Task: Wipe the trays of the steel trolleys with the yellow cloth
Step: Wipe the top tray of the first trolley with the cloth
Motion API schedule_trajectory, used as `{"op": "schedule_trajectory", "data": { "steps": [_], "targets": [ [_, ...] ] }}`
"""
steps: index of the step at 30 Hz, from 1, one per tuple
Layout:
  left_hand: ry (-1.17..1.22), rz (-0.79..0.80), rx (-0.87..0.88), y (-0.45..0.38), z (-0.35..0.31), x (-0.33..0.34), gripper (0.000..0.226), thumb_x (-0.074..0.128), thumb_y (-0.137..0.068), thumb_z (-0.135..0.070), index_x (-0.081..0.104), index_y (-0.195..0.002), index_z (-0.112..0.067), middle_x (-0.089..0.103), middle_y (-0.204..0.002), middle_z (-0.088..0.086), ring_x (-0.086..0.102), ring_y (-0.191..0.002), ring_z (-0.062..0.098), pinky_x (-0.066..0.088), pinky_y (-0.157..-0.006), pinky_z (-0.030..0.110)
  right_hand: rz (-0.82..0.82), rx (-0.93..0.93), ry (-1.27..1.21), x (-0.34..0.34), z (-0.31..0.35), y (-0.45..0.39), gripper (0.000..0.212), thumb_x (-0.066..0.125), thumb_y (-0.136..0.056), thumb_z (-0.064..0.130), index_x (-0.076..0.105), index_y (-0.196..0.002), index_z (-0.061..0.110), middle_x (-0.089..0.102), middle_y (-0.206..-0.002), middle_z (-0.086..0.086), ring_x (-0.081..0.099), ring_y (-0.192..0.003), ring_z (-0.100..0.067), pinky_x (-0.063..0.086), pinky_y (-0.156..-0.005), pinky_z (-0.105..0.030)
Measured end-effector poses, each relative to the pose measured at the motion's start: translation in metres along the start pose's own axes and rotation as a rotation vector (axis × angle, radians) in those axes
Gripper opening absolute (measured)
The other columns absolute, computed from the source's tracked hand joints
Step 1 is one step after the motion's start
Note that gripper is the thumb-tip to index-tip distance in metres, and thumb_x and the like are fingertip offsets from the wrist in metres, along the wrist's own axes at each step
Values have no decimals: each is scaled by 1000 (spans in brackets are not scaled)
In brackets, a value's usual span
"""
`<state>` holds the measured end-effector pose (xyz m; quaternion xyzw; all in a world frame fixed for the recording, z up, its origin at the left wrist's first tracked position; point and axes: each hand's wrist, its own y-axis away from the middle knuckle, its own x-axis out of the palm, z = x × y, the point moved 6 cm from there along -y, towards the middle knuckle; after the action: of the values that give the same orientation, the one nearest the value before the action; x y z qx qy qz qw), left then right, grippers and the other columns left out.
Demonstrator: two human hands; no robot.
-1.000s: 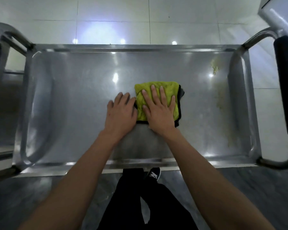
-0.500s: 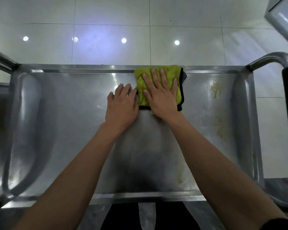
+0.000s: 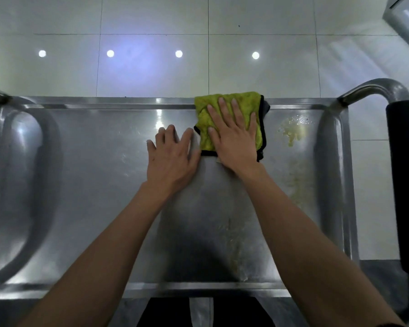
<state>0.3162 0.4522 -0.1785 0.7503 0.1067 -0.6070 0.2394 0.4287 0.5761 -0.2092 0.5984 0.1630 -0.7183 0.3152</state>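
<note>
The left hand (image 3: 172,156) is lying flat with fingers spread on the bare steel tray (image 3: 92,185), now trailing slightly behind. Beside it, the right hand (image 3: 234,138) is pressing flat on the yellow cloth (image 3: 255,103), which in 1 second has been pushed onto the far rim. Further right, yellowish residue (image 3: 292,132) is waiting unwiped.

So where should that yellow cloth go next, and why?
Probably sideways to the right: the right hand presses the yellow cloth flat at the tray's far rim, and a yellowish smear lies unwiped just right of it. The left hand rests flat on the tray.
</note>
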Motion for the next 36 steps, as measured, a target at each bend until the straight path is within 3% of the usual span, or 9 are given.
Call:
{"op": "schedule_trajectory", "data": {
  "steps": [5,12,18,24,29,33,36],
  "targets": [
    [-50,115,-34,-5,-17,12,58,42,-92,-67,34,-137,-30,24,-151,19,19,-143,45,29,-107,69,-23,97,-6,-9,-62,10,56,24,-104,49,12,-158,41,3,-168,11,-3,-155,-18,-1,-120,-61],
    [13,111,-113,-10,-27,10,54,54,-92,-60,41,-133,-27,25,-150,17,15,-146,44,33,-103,73,-41,227,-55,-27,-156,33,57,17,-103,53,6,-158,43,2,-168,10,-4,-154,-18,-3,-119,-61],
    [-4,99,-101,-8,-28,9,51,52,-93,-60,39,-132,-29,25,-149,14,22,-143,42,37,-101,70,-43,320,-48,-36,-222,41,59,11,-101,56,-5,-156,45,-7,-167,12,-10,-154,-17,-4,-120,-61],
    [-95,86,-39,-5,-17,6,52,44,-97,-56,30,-143,-37,25,-153,11,23,-143,37,40,-97,64,-42,334,-36,-30,-191,47,59,13,-102,51,-3,-157,41,-4,-168,6,-8,-154,-23,-4,-117,-66],
    [-124,122,55,-2,-6,5,63,48,-94,-55,20,-150,-42,15,-160,7,14,-148,32,36,-98,61,-18,299,-1,-16,-115,58,58,17,-103,48,2,-158,39,-1,-168,5,-6,-154,-25,-4,-116,-67],
    [-146,201,145,-1,4,11,73,52,-91,-55,17,-152,-35,1,-164,6,0,-151,32,32,-100,60,3,212,14,2,-41,59,57,18,-104,48,4,-159,39,0,-168,6,-6,-154,-25,-4,-116,-67],
    [-147,203,220,1,11,11,75,56,-89,-51,23,-151,-27,2,-164,6,0,-151,32,33,-98,56,15,169,32,15,-1,57,58,14,-103,49,2,-158,39,-1,-168,6,-8,-154,-25,-5,-116,-67]
  ]
}}
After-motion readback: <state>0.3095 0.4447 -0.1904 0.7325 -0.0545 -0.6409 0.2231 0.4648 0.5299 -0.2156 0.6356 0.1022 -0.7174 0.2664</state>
